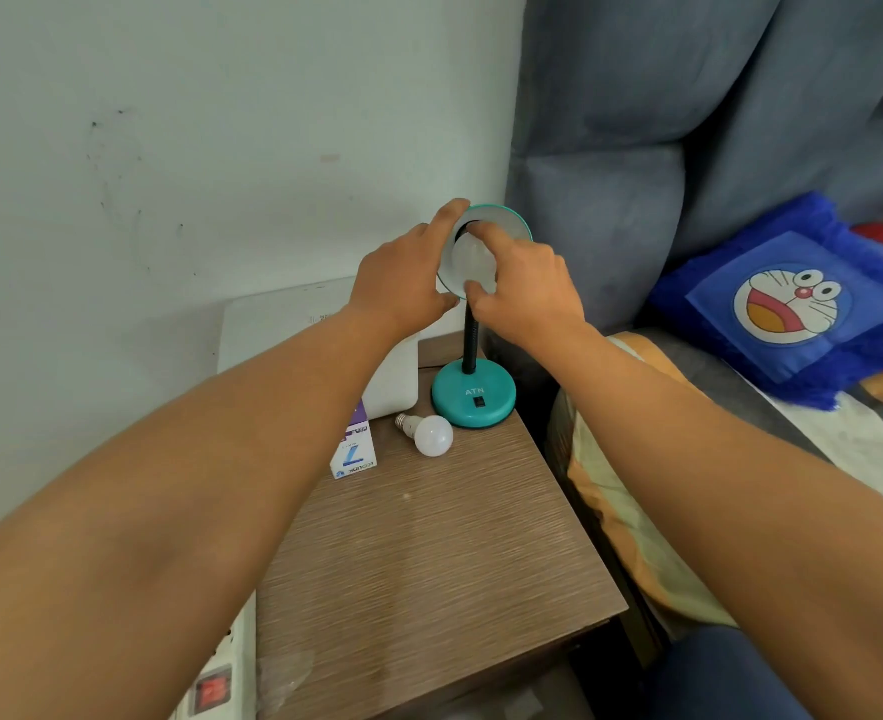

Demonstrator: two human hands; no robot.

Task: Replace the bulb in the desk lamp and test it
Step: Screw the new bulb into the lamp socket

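Note:
A teal desk lamp stands at the back right of a wooden bedside table, its round base (pixel 473 394) marked ATN with a black switch, its black gooseneck rising to the shade (pixel 507 220) that faces me. My left hand (pixel 408 280) grips the shade's left rim. My right hand (pixel 525 291) holds a white bulb (pixel 473 262) that sits in the shade, fingers around its globe. A second white bulb (pixel 429 433) lies on its side on the table in front of the base. A small bulb box (pixel 355 452) stands to its left.
The wooden table (pixel 429 563) has a white box (pixel 294 324) at its back left against the wall. A white power strip with a red switch (pixel 213 688) lies at the lower left. A grey sofa with a blue cartoon cushion (pixel 792 304) borders the right.

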